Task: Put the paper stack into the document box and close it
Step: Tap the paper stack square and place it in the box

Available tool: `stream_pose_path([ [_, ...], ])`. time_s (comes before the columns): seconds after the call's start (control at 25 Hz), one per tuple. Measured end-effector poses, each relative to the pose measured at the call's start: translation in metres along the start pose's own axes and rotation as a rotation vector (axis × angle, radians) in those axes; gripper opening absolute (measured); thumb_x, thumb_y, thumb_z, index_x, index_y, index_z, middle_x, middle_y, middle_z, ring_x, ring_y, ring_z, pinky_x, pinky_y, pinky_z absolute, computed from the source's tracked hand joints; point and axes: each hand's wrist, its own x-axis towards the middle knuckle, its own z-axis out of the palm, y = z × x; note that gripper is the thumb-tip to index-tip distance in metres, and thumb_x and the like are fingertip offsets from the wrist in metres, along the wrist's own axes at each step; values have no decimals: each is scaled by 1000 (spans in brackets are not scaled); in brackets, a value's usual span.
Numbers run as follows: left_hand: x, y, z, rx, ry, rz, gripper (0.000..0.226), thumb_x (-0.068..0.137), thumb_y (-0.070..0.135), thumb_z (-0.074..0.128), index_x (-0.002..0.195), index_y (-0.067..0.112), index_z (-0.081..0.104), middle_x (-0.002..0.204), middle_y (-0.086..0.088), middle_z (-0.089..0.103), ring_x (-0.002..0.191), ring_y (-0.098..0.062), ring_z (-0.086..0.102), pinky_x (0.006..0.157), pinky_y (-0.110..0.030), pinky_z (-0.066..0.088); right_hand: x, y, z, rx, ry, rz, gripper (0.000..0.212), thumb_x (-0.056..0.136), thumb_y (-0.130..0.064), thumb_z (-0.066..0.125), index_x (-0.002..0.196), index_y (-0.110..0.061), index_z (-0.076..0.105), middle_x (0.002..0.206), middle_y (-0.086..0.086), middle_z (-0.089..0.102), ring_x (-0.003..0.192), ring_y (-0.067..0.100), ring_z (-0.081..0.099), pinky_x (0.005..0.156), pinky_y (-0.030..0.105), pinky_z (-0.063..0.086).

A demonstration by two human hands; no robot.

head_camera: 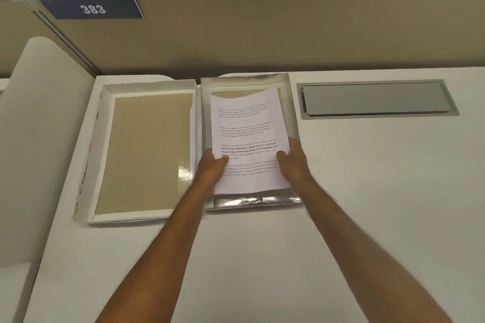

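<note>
Between both thumbs, the paper stack [248, 139] hangs over the silver-lined document box [292, 113], pinched by left hand [211, 169] and right hand [295, 161]. Left of the fingers lies the box lid [147, 152]; beyond, white desk [367, 191], partition sign 383 [91, 8].

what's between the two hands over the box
The printed paper stack, gripped by left hand and right hand above the silver box, in the head view.
</note>
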Motion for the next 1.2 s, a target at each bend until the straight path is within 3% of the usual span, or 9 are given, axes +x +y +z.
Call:
stream_pose_path([
  [0.12,18,-20,14,213,48,-49,41,102,21,59,139,7,48,118,1,54,104,-23,58,83,-31,47,10,25,16,-144,-11,30,51,87,-10,44,136,-18,55,113,-12,57,107,19,63,86,29,50],
  [0.28,18,-23,24,425,143,-28,40,101,24,62,132,7,44,124,-7,59,98,-28,59,78,-36,45,6,31,22,-236,118,-67,47,86,-10,43,125,-33,53,103,-31,59,98,-6,62,80,10,48],
  [0.36,17,-11,23,547,216,49,43,100,22,63,133,2,42,133,-17,58,113,-40,63,88,-46,50,4,18,25,-318,208,-122,49,93,-7,47,139,-22,49,124,-9,58,116,14,59,92,17,43],
  [0.44,11,-7,26,636,258,119,53,99,15,65,141,0,36,139,-21,53,121,-40,62,93,-49,52,-5,14,30,-396,283,-150,56,97,-2,49,150,-15,41,139,7,51,128,24,51,93,13,29],
  [0.56,2,-7,29,733,249,192,83,97,9,66,161,12,13,146,-23,43,124,-36,58,97,-51,56,-15,18,30,-431,263,-224,57,101,-8,45,156,-20,39,154,4,41,138,19,42,101,13,25],
  [0.68,1,-6,30,856,205,209,71,98,9,62,158,14,24,141,-23,39,122,-38,54,92,-48,54,-12,27,26,-484,160,-218,51,102,-18,40,152,-27,46,160,0,36,145,20,35,110,25,32],
  [0.84,1,-4,34,961,207,197,74,93,4,67,156,8,28,150,-23,29,135,-36,41,100,-42,49,-14,27,24,-803,168,-254,53,104,-13,44,157,-17,41,162,14,38,148,32,37,118,45,39],
  [1.04,-3,3,35,1172,300,284,57,84,4,63,138,5,45,139,-14,42,126,-31,46,98,-36,42,-19,21,24,-907,129,-276,53,102,-9,42,155,-11,42,163,18,35,146,39,37,120,48,33],
  [1.2,-18,-13,20,1102,326,472,62,90,14,65,148,13,43,136,-13,49,122,-32,49,96,-40,41,-34,11,32,-896,132,-283,59,99,-7,44,158,-7,37,167,19,29,147,41,36,120,51,27],
])
